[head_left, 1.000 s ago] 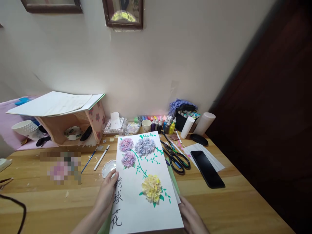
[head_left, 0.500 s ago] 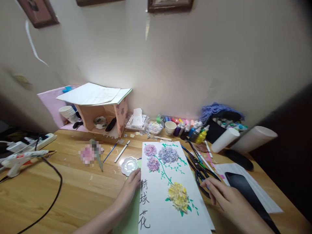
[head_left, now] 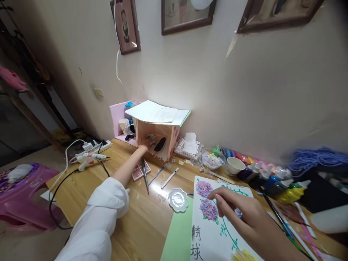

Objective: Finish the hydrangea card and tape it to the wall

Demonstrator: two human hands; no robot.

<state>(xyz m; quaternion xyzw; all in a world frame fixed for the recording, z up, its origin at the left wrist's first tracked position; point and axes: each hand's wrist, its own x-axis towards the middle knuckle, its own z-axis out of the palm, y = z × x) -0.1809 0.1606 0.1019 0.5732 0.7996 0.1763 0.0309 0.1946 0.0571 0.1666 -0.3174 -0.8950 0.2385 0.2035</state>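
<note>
My left hand (head_left: 143, 147) is stretched far forward, at the mouth of a pink open-fronted box (head_left: 170, 137) by the wall. It is beside a roll of tape (head_left: 150, 138) and a black object (head_left: 160, 144) inside; its fingers are too small to read. My right hand (head_left: 240, 214) lies on a white sheet with paper flowers (head_left: 208, 232), fingers spread loosely over the purple blooms and holding nothing. A green sheet (head_left: 179, 235) sticks out from under the white one.
Loose papers (head_left: 157, 112) lie on the box. A glue gun (head_left: 89, 158), power strip (head_left: 97, 145) and black cord sit at the left. A flower-shaped palette (head_left: 178, 199), white pen (head_left: 169, 178), paper cup (head_left: 235, 165), paint bottles (head_left: 272, 181) and purple yarn (head_left: 315, 159) line the desk. A pink stool (head_left: 21, 188) stands left.
The view has swung left. My left hand left the sheet's edge and reached out to the pink box. My right hand moved from the scissors onto the flowers.
</note>
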